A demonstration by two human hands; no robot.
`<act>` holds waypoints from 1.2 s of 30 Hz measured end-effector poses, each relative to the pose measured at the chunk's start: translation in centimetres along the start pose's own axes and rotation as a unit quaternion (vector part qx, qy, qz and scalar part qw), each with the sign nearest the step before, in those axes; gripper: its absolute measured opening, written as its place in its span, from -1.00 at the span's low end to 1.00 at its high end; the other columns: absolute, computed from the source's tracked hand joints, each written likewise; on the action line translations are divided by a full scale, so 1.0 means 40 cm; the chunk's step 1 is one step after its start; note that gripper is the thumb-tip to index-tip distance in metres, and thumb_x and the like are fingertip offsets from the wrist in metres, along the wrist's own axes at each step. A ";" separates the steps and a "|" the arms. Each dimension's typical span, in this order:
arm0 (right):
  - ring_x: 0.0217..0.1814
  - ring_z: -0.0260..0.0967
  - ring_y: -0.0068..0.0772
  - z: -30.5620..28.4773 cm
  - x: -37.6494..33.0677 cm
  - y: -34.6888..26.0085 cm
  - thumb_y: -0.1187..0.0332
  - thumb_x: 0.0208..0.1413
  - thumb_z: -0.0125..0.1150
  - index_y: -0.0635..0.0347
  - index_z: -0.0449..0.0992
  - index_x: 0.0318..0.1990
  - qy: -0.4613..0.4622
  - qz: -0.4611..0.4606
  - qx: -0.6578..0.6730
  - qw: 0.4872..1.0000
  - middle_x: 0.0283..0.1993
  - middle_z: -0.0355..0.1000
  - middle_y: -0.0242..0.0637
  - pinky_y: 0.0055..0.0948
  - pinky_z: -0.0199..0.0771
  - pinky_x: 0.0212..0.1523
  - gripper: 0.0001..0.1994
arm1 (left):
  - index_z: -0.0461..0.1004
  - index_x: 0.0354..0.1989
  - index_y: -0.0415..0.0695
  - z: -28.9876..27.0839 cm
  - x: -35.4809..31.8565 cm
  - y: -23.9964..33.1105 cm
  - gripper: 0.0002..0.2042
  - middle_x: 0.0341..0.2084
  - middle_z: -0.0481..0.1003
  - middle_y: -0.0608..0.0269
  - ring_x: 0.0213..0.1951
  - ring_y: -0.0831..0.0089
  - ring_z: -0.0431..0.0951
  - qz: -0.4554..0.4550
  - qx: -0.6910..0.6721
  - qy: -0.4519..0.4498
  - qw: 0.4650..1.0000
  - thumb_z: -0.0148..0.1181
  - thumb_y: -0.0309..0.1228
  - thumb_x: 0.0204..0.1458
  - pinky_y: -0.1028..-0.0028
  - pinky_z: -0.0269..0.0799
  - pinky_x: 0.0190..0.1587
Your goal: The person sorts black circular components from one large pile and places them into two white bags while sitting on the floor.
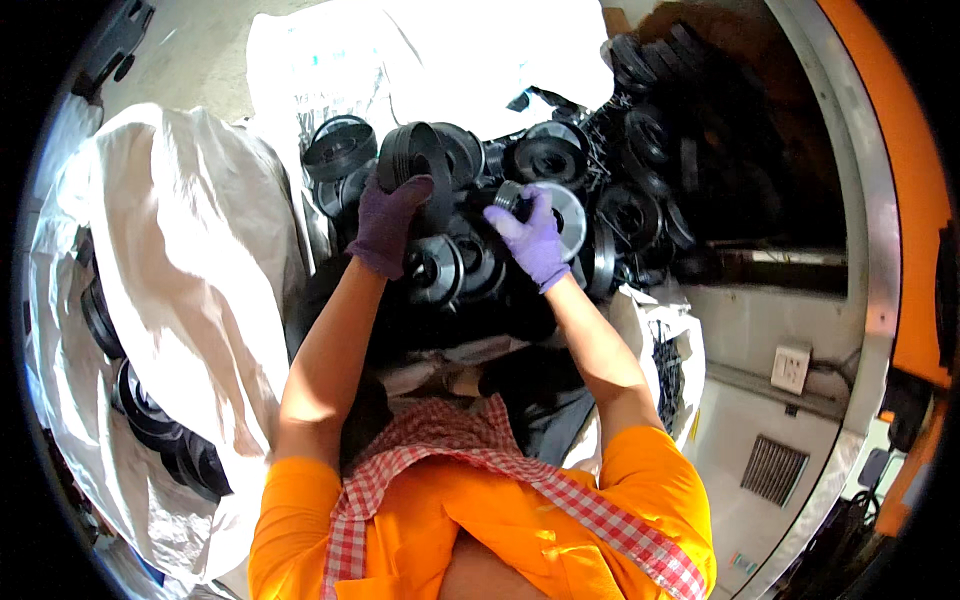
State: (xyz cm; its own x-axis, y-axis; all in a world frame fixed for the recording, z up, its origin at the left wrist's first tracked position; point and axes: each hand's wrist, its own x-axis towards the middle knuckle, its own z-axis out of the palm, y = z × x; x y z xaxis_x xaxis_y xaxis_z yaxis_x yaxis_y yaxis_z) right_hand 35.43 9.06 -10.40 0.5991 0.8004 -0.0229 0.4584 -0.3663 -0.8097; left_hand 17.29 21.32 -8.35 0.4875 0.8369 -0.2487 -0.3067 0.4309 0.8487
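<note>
My left hand, in a purple glove, is closed around a large black ribbed plastic ring standing on edge above the pile. My right hand, also gloved, grips a flanged black plastic part with a ribbed neck; its pale, shiny flange catches the light. Beneath and around both hands lies a heap of similar black round plastic parts. Between my wrists, one shiny black flanged part rests on the heap.
White sacking with more black parts in its folds lies on my left. Bright white sheeting covers the far side. At right stands a metal-framed machine with an orange panel, a wall socket and a vent.
</note>
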 end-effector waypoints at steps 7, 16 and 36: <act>0.18 0.21 -0.07 -0.020 -0.330 -0.051 0.20 0.13 0.09 0.25 0.20 0.14 -0.021 -0.021 0.123 0.992 0.14 0.23 0.03 -0.28 0.18 0.18 -0.51 | 0.33 0.01 -0.21 0.115 -0.359 -0.121 -0.48 -0.25 0.47 0.21 -0.22 0.46 0.45 0.032 0.157 -0.072 0.984 0.27 -0.41 -0.23 0.47 0.38 -0.14; 0.20 0.12 0.13 -0.081 -0.540 -0.102 0.28 -0.21 0.29 0.02 0.44 -0.13 -0.271 -0.468 -0.062 0.839 0.12 0.16 -0.04 -0.06 0.23 0.17 -0.61 | 0.36 0.00 -0.15 -0.041 -0.585 0.005 -0.67 -0.19 0.46 0.21 -0.16 0.42 0.49 -0.328 -0.088 -0.204 0.918 0.09 -0.36 0.05 0.42 0.44 -0.10; 0.05 0.28 0.06 0.036 -0.637 -0.081 0.29 -0.02 0.17 0.27 0.39 -0.03 -0.176 -0.368 0.008 0.913 -0.05 0.36 0.00 -0.23 0.34 0.05 -0.61 | 0.26 0.11 -0.20 -0.075 -0.697 -0.036 -0.48 -0.12 0.45 0.22 -0.14 0.43 0.48 -0.177 -0.034 -0.187 0.966 0.11 -0.64 -0.12 0.41 0.40 -0.06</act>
State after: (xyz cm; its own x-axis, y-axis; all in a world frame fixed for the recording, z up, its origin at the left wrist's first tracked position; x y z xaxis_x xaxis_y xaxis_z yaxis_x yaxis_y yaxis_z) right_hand 17.73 -9.44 -8.03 -0.1178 0.9309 0.3458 0.6405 0.3373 -0.6899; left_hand 1.68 -1.62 -4.05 0.8284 0.4581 -0.3222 -0.1128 0.6999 0.7053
